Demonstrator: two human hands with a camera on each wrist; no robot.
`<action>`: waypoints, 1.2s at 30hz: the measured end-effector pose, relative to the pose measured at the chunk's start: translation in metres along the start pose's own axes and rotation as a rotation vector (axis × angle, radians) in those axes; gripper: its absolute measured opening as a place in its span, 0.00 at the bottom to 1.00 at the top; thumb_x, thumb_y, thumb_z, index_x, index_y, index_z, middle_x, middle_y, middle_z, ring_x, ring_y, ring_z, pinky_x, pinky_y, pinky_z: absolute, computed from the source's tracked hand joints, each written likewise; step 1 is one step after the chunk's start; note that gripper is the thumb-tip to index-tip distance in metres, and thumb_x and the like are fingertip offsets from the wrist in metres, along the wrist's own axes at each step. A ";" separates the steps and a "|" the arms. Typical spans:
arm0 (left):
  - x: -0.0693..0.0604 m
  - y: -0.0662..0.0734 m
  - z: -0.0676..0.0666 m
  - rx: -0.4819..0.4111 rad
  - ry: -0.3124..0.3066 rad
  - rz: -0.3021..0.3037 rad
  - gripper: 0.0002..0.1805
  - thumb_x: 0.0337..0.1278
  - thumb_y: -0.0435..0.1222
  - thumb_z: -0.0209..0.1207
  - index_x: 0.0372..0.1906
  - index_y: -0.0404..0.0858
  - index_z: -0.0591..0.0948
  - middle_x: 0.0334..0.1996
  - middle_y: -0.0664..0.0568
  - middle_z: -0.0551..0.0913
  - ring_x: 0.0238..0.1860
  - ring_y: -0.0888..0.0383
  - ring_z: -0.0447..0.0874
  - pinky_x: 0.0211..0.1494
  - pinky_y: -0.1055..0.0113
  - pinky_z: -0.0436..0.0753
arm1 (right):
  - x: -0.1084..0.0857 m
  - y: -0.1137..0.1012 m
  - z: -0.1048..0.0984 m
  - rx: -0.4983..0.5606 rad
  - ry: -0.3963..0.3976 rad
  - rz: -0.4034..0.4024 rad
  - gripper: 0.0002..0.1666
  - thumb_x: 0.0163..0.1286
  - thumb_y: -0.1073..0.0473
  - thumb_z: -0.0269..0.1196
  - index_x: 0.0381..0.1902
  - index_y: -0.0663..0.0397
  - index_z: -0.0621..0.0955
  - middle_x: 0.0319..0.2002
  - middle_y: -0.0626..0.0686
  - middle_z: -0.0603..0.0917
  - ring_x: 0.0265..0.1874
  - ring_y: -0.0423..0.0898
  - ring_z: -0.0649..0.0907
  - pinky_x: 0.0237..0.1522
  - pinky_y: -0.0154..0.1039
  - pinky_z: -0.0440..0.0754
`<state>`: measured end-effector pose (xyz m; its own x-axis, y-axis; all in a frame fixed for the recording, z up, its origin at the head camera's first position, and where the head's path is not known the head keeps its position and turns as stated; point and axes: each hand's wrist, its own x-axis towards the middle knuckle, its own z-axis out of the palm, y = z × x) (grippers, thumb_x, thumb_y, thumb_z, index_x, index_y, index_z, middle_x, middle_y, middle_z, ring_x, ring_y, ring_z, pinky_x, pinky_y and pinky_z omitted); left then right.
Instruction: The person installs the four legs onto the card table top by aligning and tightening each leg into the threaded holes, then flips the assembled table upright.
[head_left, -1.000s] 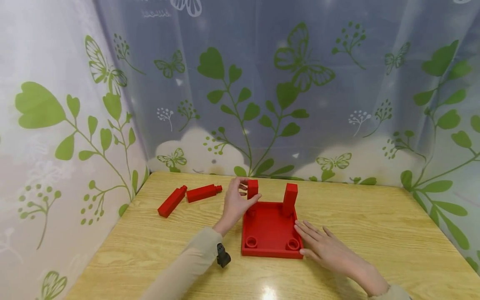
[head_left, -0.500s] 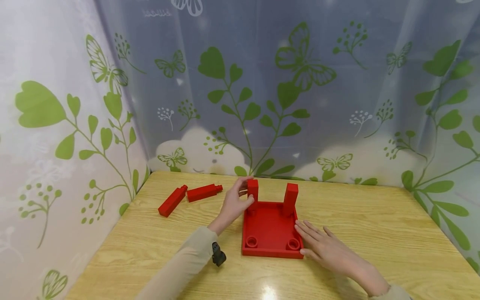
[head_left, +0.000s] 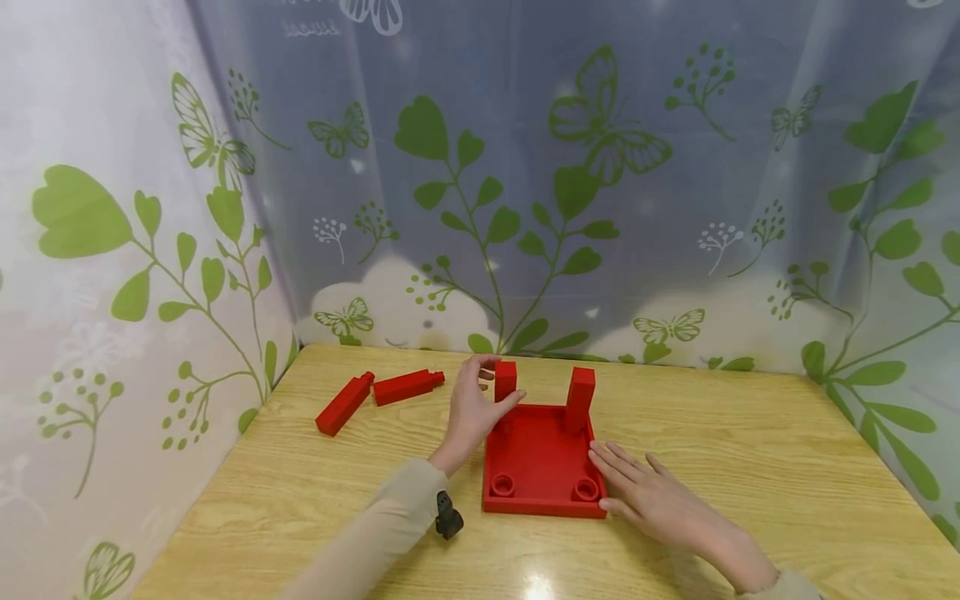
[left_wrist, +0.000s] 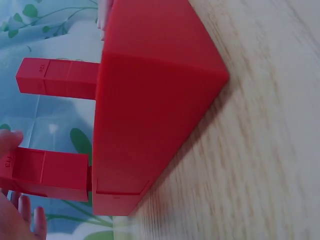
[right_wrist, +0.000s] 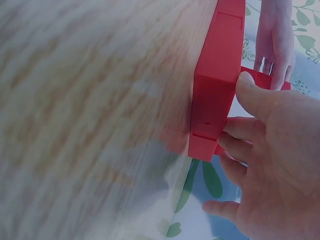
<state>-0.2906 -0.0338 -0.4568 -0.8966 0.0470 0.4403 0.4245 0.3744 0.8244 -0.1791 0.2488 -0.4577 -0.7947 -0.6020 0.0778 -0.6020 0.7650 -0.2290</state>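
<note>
A shallow red square tabletop (head_left: 540,454), upside down with its rim up, lies on the wooden table. Round sockets show at its two near corners. One red table leg (head_left: 580,396) stands upright at the far right corner. At the far left corner, my left hand (head_left: 472,408) holds a second upright leg (head_left: 506,379) between thumb and fingers; a narrow dark gap shows at its base in the left wrist view. My right hand (head_left: 652,496), fingers extended, rests against the right side of the tabletop; the right wrist view shows its thumb (right_wrist: 250,90) touching the rim.
Two loose red legs, one slanted (head_left: 345,404) and one nearly crosswise (head_left: 408,387), lie on the wooden table (head_left: 300,517) at the left, narrow pegs pointing away or right. A patterned curtain (head_left: 480,167) stands behind and at both sides.
My left thumb and fingers swung back toward me around the far left leg, then forward again to the right across its front. The right hand and the tabletop stayed in place.
</note>
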 end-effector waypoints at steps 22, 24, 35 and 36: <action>0.000 -0.004 -0.009 -0.058 -0.076 0.053 0.30 0.58 0.35 0.71 0.64 0.34 0.74 0.58 0.44 0.80 0.55 0.45 0.79 0.61 0.43 0.78 | 0.000 0.000 0.003 -0.010 0.024 -0.002 0.39 0.78 0.42 0.55 0.77 0.58 0.65 0.76 0.58 0.65 0.74 0.61 0.65 0.66 0.74 0.63; -0.001 -0.002 -0.006 -0.029 -0.035 0.046 0.30 0.56 0.37 0.73 0.62 0.34 0.75 0.56 0.45 0.79 0.52 0.46 0.78 0.58 0.44 0.79 | 0.000 0.001 0.003 -0.011 0.027 -0.003 0.38 0.78 0.42 0.55 0.77 0.58 0.65 0.76 0.58 0.65 0.74 0.61 0.65 0.66 0.74 0.63; -0.004 0.004 -0.001 0.034 0.027 -0.013 0.29 0.52 0.35 0.75 0.59 0.36 0.76 0.50 0.44 0.80 0.46 0.45 0.80 0.51 0.50 0.84 | 0.000 0.001 0.004 -0.016 0.022 -0.002 0.38 0.78 0.42 0.55 0.77 0.58 0.65 0.76 0.58 0.65 0.74 0.61 0.65 0.66 0.74 0.63; -0.003 0.005 -0.001 0.025 0.022 -0.017 0.30 0.52 0.35 0.75 0.59 0.35 0.76 0.50 0.43 0.80 0.47 0.45 0.80 0.52 0.49 0.84 | 0.000 0.001 0.003 -0.015 0.022 -0.002 0.38 0.78 0.42 0.55 0.77 0.58 0.65 0.76 0.58 0.65 0.74 0.61 0.65 0.66 0.74 0.63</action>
<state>-0.2855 -0.0328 -0.4541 -0.9008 0.0202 0.4338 0.4053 0.3976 0.8232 -0.1793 0.2486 -0.4612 -0.7951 -0.5983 0.0996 -0.6042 0.7673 -0.2148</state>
